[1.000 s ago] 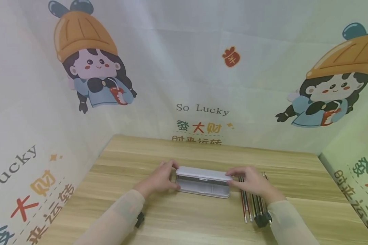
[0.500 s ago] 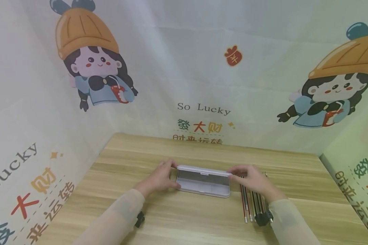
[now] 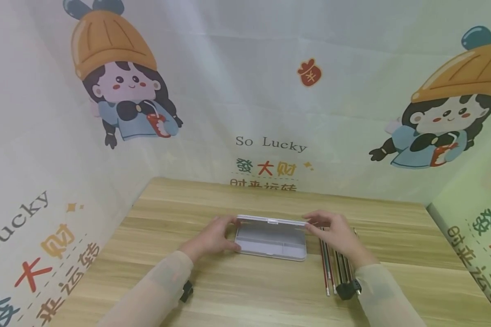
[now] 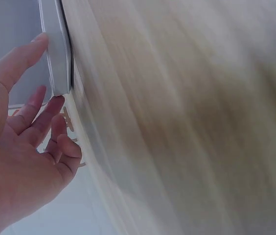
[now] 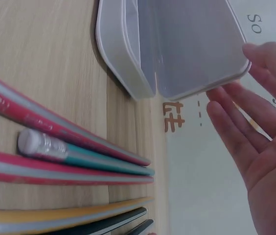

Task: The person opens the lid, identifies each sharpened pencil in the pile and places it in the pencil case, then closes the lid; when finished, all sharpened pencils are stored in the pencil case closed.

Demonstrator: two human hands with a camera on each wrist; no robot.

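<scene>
A white pencil case (image 3: 262,248) lies on the table, its hinged lid (image 3: 272,229) raised and tipped back; the tray inside has a divider and holds nothing visible. My left hand (image 3: 212,237) holds the case's left end. In the left wrist view, the thumb (image 4: 28,54) presses the case's edge while fingertips touch its end. My right hand (image 3: 338,234) pinches the lid's free right corner between thumb and fingers, as the right wrist view shows with the lid's inner face (image 5: 192,44). Several pencils (image 3: 328,268) lie side by side just right of the case, partly under the right forearm.
The wooden table (image 3: 245,295) runs back to a printed cloth backdrop (image 3: 229,91), which also closes off both sides. Black devices sit at the left wrist (image 3: 186,292) and right wrist (image 3: 348,289). In the right wrist view, red, teal, yellow and dark pencils (image 5: 103,159) lie near the case.
The lid has swung from partly raised to nearly upright, exposing more of the tray. My right hand has risen slightly with it. My left hand stays at the case's left end.
</scene>
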